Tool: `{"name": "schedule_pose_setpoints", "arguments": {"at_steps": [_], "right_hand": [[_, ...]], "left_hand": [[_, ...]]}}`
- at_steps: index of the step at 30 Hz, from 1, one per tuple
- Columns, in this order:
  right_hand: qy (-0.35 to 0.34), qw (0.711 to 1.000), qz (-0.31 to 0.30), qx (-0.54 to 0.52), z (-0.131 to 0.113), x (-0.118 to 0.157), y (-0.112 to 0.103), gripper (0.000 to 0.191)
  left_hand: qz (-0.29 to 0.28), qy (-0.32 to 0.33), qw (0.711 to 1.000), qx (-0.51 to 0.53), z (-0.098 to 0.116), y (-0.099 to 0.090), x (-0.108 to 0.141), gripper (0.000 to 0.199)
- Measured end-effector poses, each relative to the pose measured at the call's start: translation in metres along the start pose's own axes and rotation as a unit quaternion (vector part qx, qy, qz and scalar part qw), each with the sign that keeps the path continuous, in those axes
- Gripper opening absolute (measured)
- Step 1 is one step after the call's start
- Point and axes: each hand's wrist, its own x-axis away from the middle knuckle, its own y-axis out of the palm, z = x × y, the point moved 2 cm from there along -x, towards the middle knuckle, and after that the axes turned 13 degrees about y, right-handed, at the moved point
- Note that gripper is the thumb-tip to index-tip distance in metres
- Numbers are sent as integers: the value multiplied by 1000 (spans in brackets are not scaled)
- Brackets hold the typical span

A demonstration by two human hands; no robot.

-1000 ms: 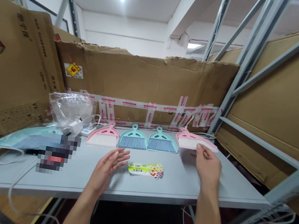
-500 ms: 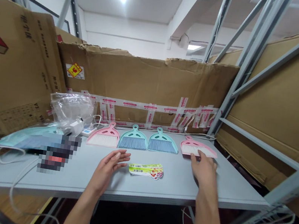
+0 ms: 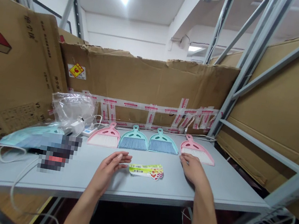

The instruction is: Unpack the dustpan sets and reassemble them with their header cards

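Left hand (image 3: 110, 167) and right hand (image 3: 191, 170) are open and hold nothing at the grey table (image 3: 153, 193).
The right hand is just below the pink dustpan (image 3: 197, 151) on the table's right side; the left hand is just beside the paper label (image 3: 146, 170) near the middle.

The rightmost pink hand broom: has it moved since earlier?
Yes: the pink hand broom has shifted toward the person, judged against the teal hand broom beside it.

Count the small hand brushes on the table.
4, in a row along the table's back edge: a pink brush, two teal brushes, and a second pink brush by the right hand. The teal item at far left may be another.
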Motion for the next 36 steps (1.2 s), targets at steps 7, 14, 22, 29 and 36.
{"name": "schedule_pose_setpoints", "arguments": {"at_steps": [7,14,22,29,36], "right_hand": [[18,999,-20,24,8,0,1,44],[18,997,-53,47,4,-1,4,53],[-39,999,-4,-25,-3,-1,2,47],[-65,993,-76,-61,-17,8,4,45],[-79,991,-101,-42,-15,9,10,48]], "left_hand": [[-10,14,999,-43,-2,1,-1,58],[-101,105,957,-251,-1,10,8,43],[-205,177,898,-347,-16,16,12,43],[-205,223,833,-462,-24,16,11,29],[-195,228,812,-500,-22,16,12,28]]}}
